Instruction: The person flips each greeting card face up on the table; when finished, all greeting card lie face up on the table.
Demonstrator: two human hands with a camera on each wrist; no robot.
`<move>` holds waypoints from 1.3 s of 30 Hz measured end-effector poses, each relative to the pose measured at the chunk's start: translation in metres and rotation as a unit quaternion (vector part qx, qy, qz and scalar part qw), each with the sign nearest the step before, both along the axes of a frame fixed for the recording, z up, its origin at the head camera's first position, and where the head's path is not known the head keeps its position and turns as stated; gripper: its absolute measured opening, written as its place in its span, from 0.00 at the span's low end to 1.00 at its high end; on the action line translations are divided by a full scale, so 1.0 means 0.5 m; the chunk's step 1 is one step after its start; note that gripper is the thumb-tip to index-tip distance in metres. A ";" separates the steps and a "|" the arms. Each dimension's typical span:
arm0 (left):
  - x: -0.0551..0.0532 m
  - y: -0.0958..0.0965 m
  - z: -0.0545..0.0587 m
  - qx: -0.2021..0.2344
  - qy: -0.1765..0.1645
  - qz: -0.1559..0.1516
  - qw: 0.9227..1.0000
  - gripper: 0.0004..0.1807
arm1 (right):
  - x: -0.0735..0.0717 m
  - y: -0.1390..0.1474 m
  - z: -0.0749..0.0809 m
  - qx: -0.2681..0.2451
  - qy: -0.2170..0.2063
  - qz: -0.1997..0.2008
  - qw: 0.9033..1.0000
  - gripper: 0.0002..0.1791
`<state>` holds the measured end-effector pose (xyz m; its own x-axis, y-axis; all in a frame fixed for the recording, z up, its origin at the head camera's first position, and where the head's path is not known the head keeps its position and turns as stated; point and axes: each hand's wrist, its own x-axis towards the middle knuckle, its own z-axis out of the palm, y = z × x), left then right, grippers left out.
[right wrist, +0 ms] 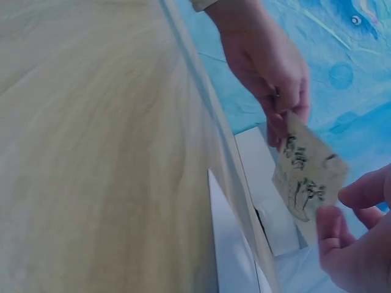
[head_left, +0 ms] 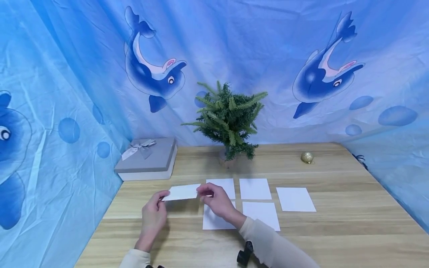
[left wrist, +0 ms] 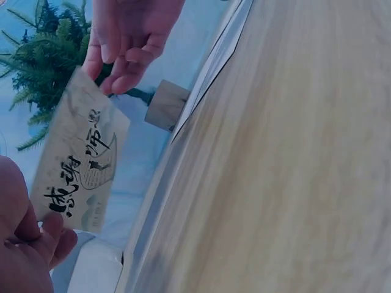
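A card [head_left: 181,192] hangs raised between both hands over the left part of the table. Its upper face looks white from the head; the underside, in the left wrist view, carries black brush-style characters and a faint drawing on cream. My left hand [head_left: 154,212] pinches the card's left end between thumb and fingers. At the opposite end, the fingertips of my right hand [head_left: 217,198] grip the edge near a corner. Below the right hand and wrist lies a white square card [head_left: 214,220], partly covered by them in the head view.
Several more white squares lie in loose rows, one of them a white square [head_left: 295,199] apart at the right. Behind stand a grey gift box [head_left: 151,156] with a bow, a small artificial fir [head_left: 231,119] and a gold ball ornament [head_left: 307,157]. A dolphin-print curtain [head_left: 251,44] surrounds the table.
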<state>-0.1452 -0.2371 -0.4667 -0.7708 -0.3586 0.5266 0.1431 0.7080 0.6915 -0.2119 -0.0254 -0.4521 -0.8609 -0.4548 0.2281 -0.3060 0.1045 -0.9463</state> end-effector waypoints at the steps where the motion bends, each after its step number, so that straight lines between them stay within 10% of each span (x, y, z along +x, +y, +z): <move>1: 0.000 0.001 0.000 0.012 0.000 -0.004 1.000 0.18 | 0.000 -0.001 -0.002 0.003 0.013 -0.006 1.000 0.13; 8: -0.004 0.006 0.006 0.124 0.028 -0.039 0.991 0.11 | -0.001 -0.004 -0.007 0.032 0.075 -0.057 0.995 0.05; 39: -0.009 -0.012 -0.011 0.016 0.056 0.035 0.998 0.10 | 0.009 -0.016 -0.023 -0.047 -0.027 -0.018 0.998 0.13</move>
<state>-0.1500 -0.2430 -0.4720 -0.6806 -0.4274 0.5950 0.1717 0.6965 0.6967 -0.2071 -0.0331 -0.4636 -0.8885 -0.4018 0.2218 -0.2523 0.0239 -0.9674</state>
